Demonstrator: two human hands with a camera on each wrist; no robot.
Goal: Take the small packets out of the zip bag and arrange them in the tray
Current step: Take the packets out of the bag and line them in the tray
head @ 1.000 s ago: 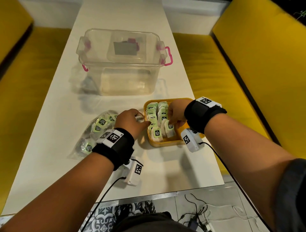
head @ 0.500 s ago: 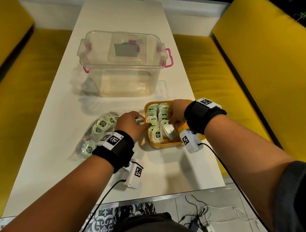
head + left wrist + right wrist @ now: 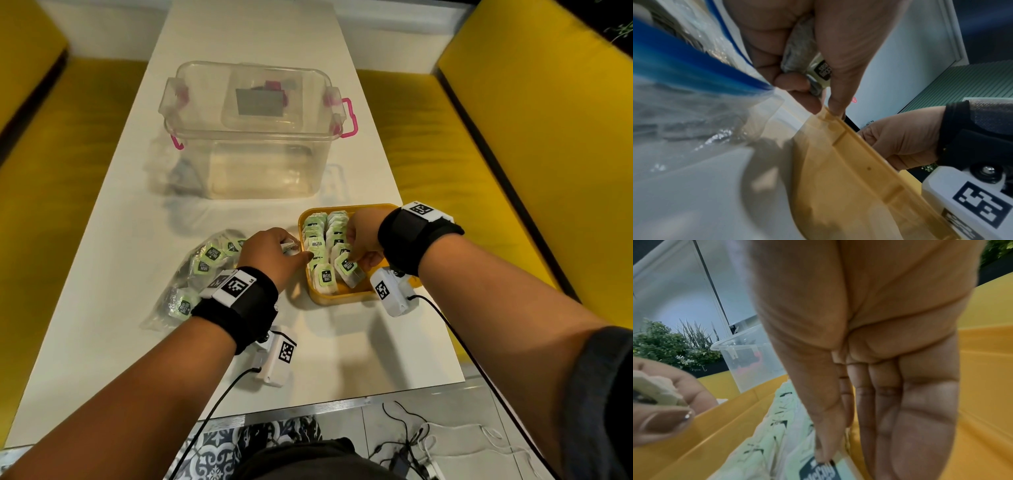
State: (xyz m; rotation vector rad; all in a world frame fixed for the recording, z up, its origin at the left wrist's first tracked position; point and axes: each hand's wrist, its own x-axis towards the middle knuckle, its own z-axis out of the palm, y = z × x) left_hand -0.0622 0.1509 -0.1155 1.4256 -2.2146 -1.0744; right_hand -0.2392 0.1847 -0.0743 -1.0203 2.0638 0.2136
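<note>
While the left hand (image 3: 274, 253) pinches a spare packet (image 3: 807, 65) at the tray (image 3: 342, 298) rim, the right hand (image 3: 363, 236) pinches the front packet (image 3: 347, 265) upright in its row, which next wants seating snugly.

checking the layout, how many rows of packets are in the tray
2: left row of small green-labelled packets along the yellow plastic tray's left wall, right row beside it. Hands cover parts, so more may be hidden.
</note>
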